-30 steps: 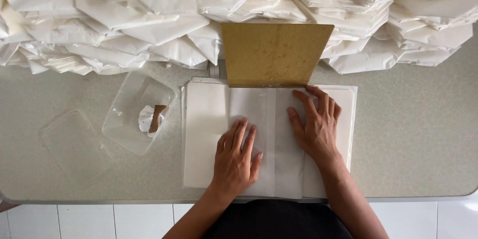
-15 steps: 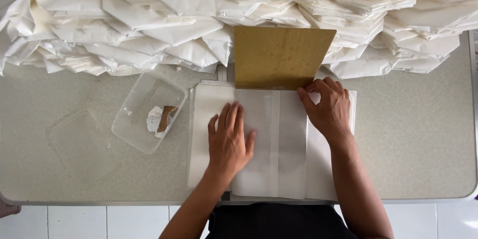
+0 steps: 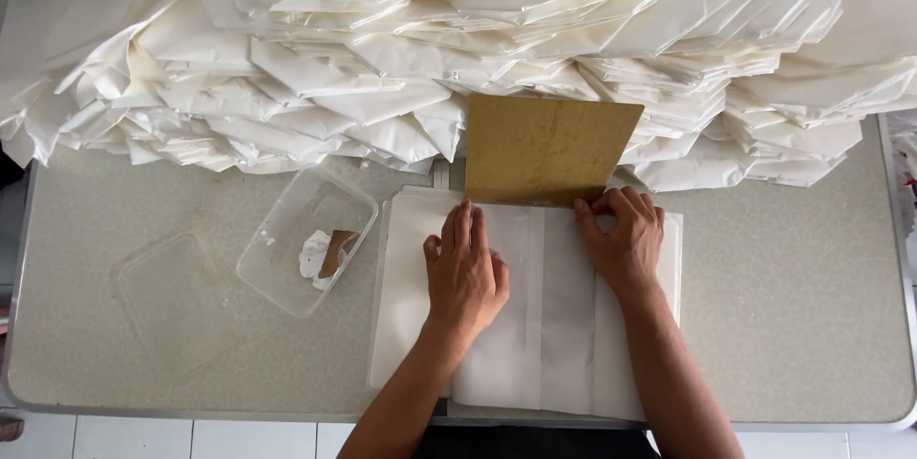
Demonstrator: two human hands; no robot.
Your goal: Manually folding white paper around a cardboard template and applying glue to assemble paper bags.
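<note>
A stack of white paper sheets (image 3: 401, 325) lies on the grey table in front of me. My left hand (image 3: 466, 273) rests flat on the folded top sheet, fingers together and pointing away from me. My right hand (image 3: 623, 237) is curled at the sheet's far edge, fingertips pinching the paper just below a brown cardboard rectangle (image 3: 549, 149). The cardboard lies across the far end of the sheets and partly over the heap behind.
A big heap of folded white paper bags (image 3: 430, 48) fills the back of the table. To the left sit a clear plastic tub (image 3: 287, 268) holding white paste and a small brown spreader (image 3: 334, 251), and its clear lid (image 3: 177, 301).
My right hand slid up from flat on the sheet to its far edge and curled its fingers there. The left hand moved slightly farther up the sheet.
</note>
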